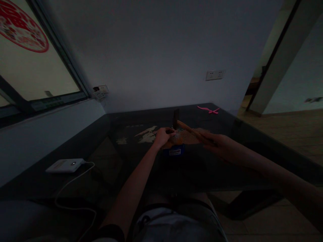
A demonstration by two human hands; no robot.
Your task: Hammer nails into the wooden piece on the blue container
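Note:
A hammer with a dark head (176,117) and a wooden handle (188,128) is gripped by my right hand (215,142). The hammer head stands just above the fingertips of my left hand (164,135). My left fingers are pinched together at an orange-brown piece (178,137); what they hold is too small and dark to name. Under that piece sits a blue box (173,151) with a white label. A tan speckled sheet (189,136) lies to the right, partly beneath the hammer handle.
A white power bank (66,165) with a white cable (73,179) lies at the left of the dark glossy table (101,188). Pink scissors or a ribbon (213,111) rests near the back right edge. A wall stands behind the table.

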